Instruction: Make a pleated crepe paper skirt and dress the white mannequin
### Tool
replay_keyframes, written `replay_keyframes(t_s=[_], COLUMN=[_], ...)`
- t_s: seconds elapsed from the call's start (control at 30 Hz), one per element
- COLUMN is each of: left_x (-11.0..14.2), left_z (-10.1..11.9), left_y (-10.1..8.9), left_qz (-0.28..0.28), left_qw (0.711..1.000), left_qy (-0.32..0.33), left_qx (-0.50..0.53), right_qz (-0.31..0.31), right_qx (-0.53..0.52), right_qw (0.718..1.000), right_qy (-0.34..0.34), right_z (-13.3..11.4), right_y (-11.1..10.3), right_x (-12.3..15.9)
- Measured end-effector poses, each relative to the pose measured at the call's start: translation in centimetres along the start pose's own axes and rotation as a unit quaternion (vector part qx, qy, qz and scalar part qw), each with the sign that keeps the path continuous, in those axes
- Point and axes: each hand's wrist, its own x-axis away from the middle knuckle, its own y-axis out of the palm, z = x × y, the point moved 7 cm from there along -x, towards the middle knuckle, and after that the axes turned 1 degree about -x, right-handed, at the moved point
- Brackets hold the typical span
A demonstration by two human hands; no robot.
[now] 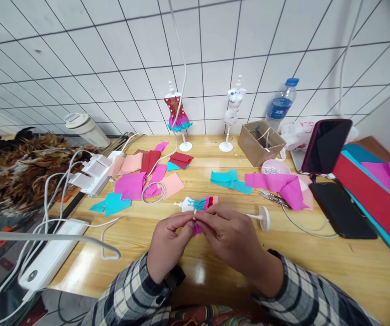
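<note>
A small white mannequin point(195, 204) lies on its side on the wooden table point(317, 267), wrapped in blue, red and pink fabric, its round base point(264, 218) pointing right. My left hand point(168, 242) and my right hand point(230, 237) meet just in front of it. Both pinch a small magenta fabric scrap point(197, 228) between their fingertips, with a thin white bit at the pinch. Plaid sleeves cover both wrists.
Loose fabric scraps point(137, 183) lie left and right point(278, 184) of centre. Two upright mannequins point(178, 118) stand at the back, with a cardboard box point(261, 141), a bottle point(281, 104), scissors point(271, 197), two phones point(340, 208), power strips point(54, 253) and feathers point(18, 167).
</note>
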Motion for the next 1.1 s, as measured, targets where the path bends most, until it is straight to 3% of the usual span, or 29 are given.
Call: replay_keyframes(t_s=[0.3,0.5,0.77,0.97,1.03,1.1], left_x=[0.5,0.5,0.7,0.4,0.1,-0.5], left_z=[1.5,1.9,2.7,2.8,2.7,2.6], left_y=[-0.2,-0.4,-0.5,0.0,0.2,0.3], left_qz=[-0.015,-0.001,0.011,0.002,-0.009,-0.022], left_qw=[0.996,0.993,0.987,0.993,0.995,0.995], left_qy=[0.045,0.069,0.100,0.070,0.058,0.056], left_qx=[-0.079,-0.098,-0.122,-0.098,-0.086,-0.078], right_qz=[0.006,0.017,0.023,0.069,0.092,0.121], right_qx=[-0.030,-0.038,0.030,0.116,0.059,-0.054], right_qw=[0.999,0.999,0.999,0.985,0.991,0.991], right_qy=[0.042,0.034,-0.031,-0.109,-0.078,0.014], right_z=[0.8,0.3,-0.7,-1.6,-1.0,0.7], right_y=[-0.1,-0.3,-0.7,-1.2,-1.5,-1.9], right_x=[-0.2,-0.2,0.0,0.5,0.3,-0.1])
